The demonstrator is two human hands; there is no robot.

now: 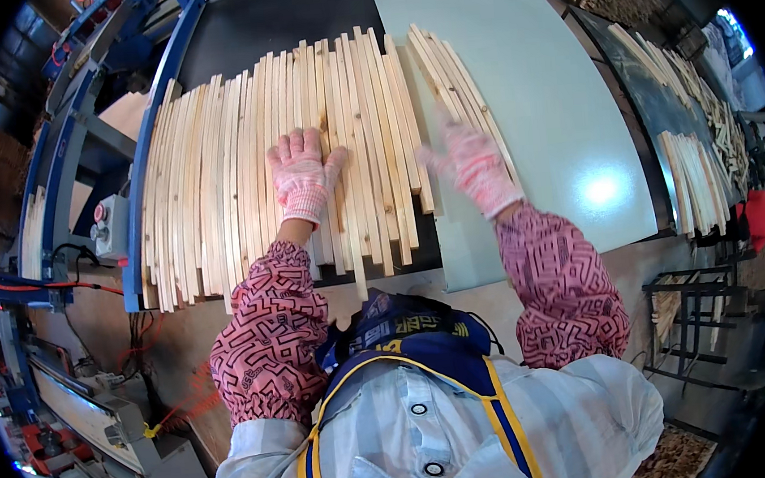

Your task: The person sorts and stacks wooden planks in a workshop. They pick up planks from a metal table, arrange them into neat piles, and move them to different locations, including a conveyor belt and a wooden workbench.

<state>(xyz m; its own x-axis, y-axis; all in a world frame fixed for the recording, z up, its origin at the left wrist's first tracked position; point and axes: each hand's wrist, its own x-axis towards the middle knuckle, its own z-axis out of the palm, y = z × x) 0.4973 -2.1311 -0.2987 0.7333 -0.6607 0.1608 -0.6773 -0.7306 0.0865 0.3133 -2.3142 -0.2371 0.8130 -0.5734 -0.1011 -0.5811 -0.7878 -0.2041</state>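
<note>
Spread and laid palm down, the left hand (298, 175) is rested on the row (232, 152) of pale sticks, its fingers pointed away from the body and its thumb set out toward the right. Nothing is pinched by it; the sticks are only covered and touched from above. By the right hand (471, 160), the near part of a small bunch (460, 80) of sticks is partly covered; the thumb is held out to the left, toward the row. Its fingertips are blurred, so whether anything is pinched there cannot be told.

Both hands are covered by pink and white gloves, and the forearms by pink patterned sleeves (269, 333).

The row is laid side by side on a black surface (280, 18), lengthwise away from the body, with its ends left uneven at both far and near sides. To its right, the bunch is laid on a pale board (571, 116), a wedge of bare board being left between the two. The row is bordered on the left by a blue frame (146, 150), beside which a grey control box (110, 226) is mounted.

Farther right, more sticks are heaped on a side table (610, 48), with a black rack (689, 314) placed nearer the body. A blue apron (398, 323) with yellow edging is worn over a pale checked shirt (400, 458).
</note>
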